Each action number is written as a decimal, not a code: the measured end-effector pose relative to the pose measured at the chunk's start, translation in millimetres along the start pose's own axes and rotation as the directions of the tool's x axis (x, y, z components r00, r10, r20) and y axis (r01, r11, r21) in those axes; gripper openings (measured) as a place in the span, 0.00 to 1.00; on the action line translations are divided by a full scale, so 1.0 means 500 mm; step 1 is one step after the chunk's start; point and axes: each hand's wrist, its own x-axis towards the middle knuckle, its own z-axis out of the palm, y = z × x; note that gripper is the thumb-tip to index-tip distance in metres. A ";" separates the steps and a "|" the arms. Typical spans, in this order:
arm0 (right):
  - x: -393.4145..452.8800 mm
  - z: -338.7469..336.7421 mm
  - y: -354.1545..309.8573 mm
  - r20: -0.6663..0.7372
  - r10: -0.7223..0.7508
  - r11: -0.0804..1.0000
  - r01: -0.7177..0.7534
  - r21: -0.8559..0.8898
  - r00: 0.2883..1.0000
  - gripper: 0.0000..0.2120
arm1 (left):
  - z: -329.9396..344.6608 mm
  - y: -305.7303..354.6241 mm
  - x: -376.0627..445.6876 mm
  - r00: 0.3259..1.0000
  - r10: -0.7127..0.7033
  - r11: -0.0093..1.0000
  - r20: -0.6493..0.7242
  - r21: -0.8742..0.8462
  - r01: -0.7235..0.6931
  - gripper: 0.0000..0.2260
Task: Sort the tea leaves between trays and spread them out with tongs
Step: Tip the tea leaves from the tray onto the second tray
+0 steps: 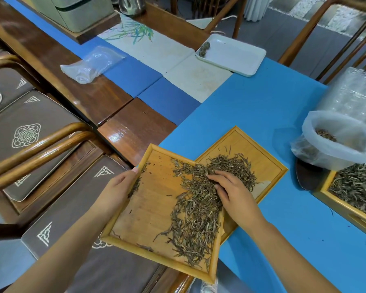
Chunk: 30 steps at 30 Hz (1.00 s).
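My left hand grips the left rim of a bamboo tray that is tilted over the table's edge, its right side resting over a second bamboo tray lying on the blue mat. Dry tea leaves spill in a band from the near tray across onto the far one. My right hand lies on the leaves where the two trays overlap, fingers bent down into the pile. No tongs are in view.
A third bamboo tray full of leaves sits at the right edge beside a plastic bag of tea. A white tray with small tea balls stands at the back. A clear bag lies on the wood. Cushioned chairs stand to the left.
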 end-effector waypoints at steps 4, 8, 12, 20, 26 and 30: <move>0.007 -0.006 0.006 -0.014 0.020 1.000 -0.020 -0.007 1.000 0.16 | -0.002 0.002 -0.005 1.000 0.004 1.000 0.000 -0.001 -0.004 0.16; 0.012 -0.010 0.017 -0.026 0.033 0.999 -0.033 0.004 0.999 0.16 | -0.006 0.005 -0.010 1.000 0.014 1.000 0.013 0.009 -0.014 0.15; 0.021 -0.008 0.033 -0.032 0.052 0.999 -0.053 -0.012 0.998 0.16 | -0.008 0.004 -0.013 1.000 0.017 1.000 -0.012 0.016 -0.016 0.15; 0.042 -0.021 0.065 -0.060 0.056 0.996 -0.060 -0.064 0.997 0.17 | -0.011 -0.004 -0.019 1.000 0.024 0.999 0.015 0.026 -0.025 0.17; 0.015 -0.027 0.012 -0.037 -0.031 0.999 0.032 0.012 0.999 0.17 | -0.010 -0.008 -0.019 1.000 0.009 0.999 0.024 0.038 -0.010 0.16; -0.032 0.009 -0.037 0.138 -0.182 0.983 0.183 0.003 0.974 0.19 | -0.006 -0.003 -0.019 1.000 -0.005 0.999 0.010 0.041 0.005 0.15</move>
